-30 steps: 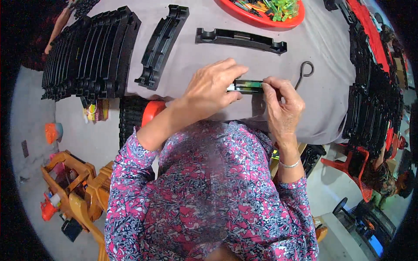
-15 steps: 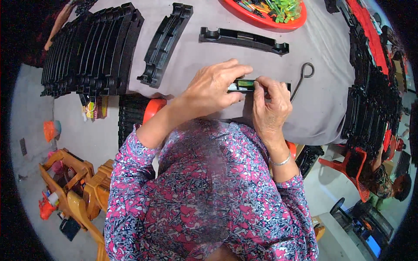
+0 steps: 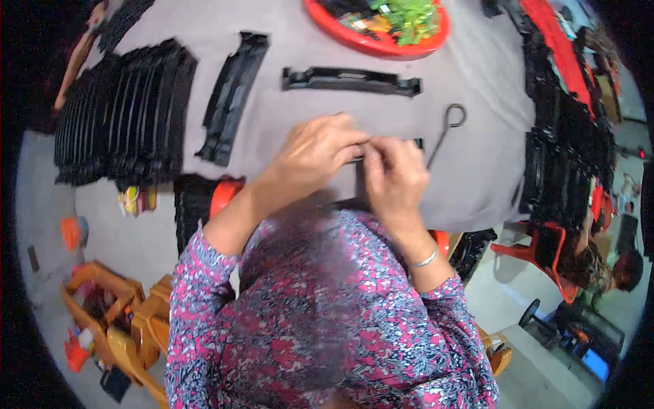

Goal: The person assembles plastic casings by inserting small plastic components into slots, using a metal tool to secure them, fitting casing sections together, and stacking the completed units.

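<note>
Both my hands meet over a slim black plastic housing (image 3: 419, 144) near the table's front edge. Most of it is hidden under them; its right end shows past my right fingers. My left hand (image 3: 315, 151) is closed at the housing, thumb below and fingers over it. My right hand (image 3: 397, 170) pinches with thumb and index finger close beside the left fingertips; anything small between them is hidden and blurred. Just beyond lies a similar black housing (image 3: 351, 80), set crosswise. Another black housing (image 3: 234, 99) lies lengthwise to the left. A metal rod with a looped end (image 3: 444, 136) rests right of my hands.
A red tray (image 3: 381, 48) of yellow-green tubes and small black pieces sits at the back. Rows of black housings (image 3: 126, 112) stand at the left; more (image 3: 558, 157) are piled at the right edge. Another person's arm (image 3: 76, 65) shows far left. A red chair (image 3: 524, 251) stands lower right.
The view has shifted, moving the table things left and down. My fingertips have come together over the housing, covering the green tube that showed in it before.
</note>
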`<state>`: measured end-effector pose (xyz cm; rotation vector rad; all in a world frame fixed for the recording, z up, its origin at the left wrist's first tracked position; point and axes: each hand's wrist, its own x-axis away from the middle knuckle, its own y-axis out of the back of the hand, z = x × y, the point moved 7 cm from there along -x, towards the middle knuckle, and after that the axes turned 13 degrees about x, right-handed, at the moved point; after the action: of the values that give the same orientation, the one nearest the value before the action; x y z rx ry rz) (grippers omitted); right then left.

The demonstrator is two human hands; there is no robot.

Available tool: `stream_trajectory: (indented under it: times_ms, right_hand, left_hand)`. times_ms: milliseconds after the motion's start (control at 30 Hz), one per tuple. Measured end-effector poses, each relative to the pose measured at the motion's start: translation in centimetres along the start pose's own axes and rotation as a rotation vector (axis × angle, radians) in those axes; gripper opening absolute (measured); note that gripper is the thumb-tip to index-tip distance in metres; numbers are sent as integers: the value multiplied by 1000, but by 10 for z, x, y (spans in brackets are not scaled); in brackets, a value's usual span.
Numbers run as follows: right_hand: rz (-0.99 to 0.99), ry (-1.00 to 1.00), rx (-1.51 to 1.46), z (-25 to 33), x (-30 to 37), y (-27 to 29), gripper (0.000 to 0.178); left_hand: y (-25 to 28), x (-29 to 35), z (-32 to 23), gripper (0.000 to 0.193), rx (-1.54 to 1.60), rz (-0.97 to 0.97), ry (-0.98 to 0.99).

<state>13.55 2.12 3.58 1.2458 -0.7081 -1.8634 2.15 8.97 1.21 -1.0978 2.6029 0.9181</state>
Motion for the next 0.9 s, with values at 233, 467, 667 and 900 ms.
stream_trajectory:
  times_ms: [233,467,667,900]
  right_hand:
    - [7,57,-49,-1,8,0,9]
    - [67,126,-88,7,7,3,14]
    - [128,198,86,17,9,0,21]
    - [148,241,151,19,8,-4,17]
  left_hand:
    - [7,-5,-6,20,4,53,214]
    - [10,-10,-12,18,67,28,214]
    - [11,-6,-6,18,91,30,213]
    - [19,-5,-16,33,182,31,158]
